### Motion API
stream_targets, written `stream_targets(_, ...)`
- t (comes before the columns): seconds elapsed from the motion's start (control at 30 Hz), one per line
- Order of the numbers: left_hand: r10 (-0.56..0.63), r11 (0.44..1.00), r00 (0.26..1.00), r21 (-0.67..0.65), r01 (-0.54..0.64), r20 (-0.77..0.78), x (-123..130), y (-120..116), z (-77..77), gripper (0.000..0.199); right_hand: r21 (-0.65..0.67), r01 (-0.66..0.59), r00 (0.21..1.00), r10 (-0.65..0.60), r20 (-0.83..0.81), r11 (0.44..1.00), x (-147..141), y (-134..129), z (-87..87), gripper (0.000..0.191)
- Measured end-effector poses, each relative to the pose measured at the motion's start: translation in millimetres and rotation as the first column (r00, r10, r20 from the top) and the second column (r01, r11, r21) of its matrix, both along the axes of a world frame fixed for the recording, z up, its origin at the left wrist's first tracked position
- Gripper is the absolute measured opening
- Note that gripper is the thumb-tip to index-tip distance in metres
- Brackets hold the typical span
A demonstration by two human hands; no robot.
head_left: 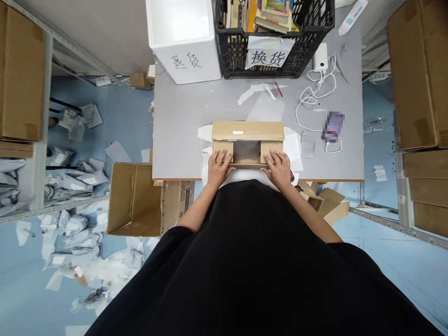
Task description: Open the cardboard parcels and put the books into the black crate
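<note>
A small brown cardboard box (248, 131) sits at the table's near edge, its far flap raised and its two side flaps folded inward. Between those flaps the grey inside shows through a gap; what lies deeper I cannot make out. My left hand (218, 168) grips the left side flap, fingers on top and thumb at the box's near edge. On the other side my right hand (279, 169) holds the right flap the same way. White paper sheets (293, 148) lie under and beside the box. A dark and red object, partly hidden, shows beside my right wrist.
A white bin (185, 56) and a black crate (276, 72) of books stand at the back of the grey table (182, 107). To the right lie a phone (333, 127) and white cables. An open carton (135, 200) and scattered packages are at floor left; shelves flank both sides.
</note>
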State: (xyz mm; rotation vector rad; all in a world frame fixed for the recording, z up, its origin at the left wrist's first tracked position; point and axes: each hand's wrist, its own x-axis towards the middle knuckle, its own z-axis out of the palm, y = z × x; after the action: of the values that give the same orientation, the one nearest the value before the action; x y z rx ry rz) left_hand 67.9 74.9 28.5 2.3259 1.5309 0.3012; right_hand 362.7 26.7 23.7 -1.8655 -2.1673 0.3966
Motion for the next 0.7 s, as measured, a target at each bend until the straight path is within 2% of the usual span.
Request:
stream_targets(0.1, -0.004, 1.0, 0.997, 0.005, 0.003, 0.081, -12, 0, 22.4, 0.061, 0.026, 0.014, 0.997, -0.012, -0.075, 1.0, 7, -4, 19.5, 0.061)
stream_targets(0.17, 0.099, 0.994, 0.982, 0.024, -0.104, 0.159, -22, 8, 35.4, 0.053, 0.074, 0.094, 0.986, -0.083, -0.142, 0.993, 17, -2, 30.4, 0.055)
stream_targets(0.23, 0.234, 0.969, 0.945, 0.024, -0.245, 0.228, -32, 25, 44.1, 0.051, 0.113, 0.204, 0.959, -0.175, -0.224, 0.972, 30, 10, 36.7, 0.052)
stream_targets(0.27, 0.265, 0.962, 0.932, 0.003, -0.274, 0.248, -36, 37, 46.4, 0.052, 0.118, 0.254, 0.94, -0.216, -0.264, 0.96, 37, 19, 37.8, 0.052)
stream_targets(0.33, 0.252, 0.968, 0.933, -0.062, -0.245, 0.255, -42, 64, 47.4, 0.064, 0.099, 0.293, 0.915, -0.248, -0.319, 0.951, 48, 42, 36.6, 0.057)
stream_targets(0.43, 0.154, 0.982, 0.953, -0.145, -0.119, 0.262, -41, 106, 42.2, 0.089, 0.042, 0.229, 0.914, -0.2, -0.353, 0.972, 56, 81, 29.9, 0.07)
stream_targets(0.5, 0.097, 0.983, 0.953, -0.18, -0.046, 0.285, -36, 128, 37.0, 0.092, 0.016, 0.183, 0.914, -0.164, -0.371, 0.983, 56, 102, 25.6, 0.07)
stream_targets(0.6, 0.088, 0.979, 0.928, -0.205, -0.013, 0.361, -27, 152, 30.5, 0.073, 0.005, 0.194, 0.887, -0.173, -0.428, 0.981, 53, 124, 24.1, 0.052)
stream_targets(0.7, 0.204, 0.964, 0.866, -0.245, -0.098, 0.456, -19, 169, 27.7, 0.042, -0.028, 0.297, 0.816, -0.269, -0.512, 0.954, 54, 141, 28.0, 0.038)
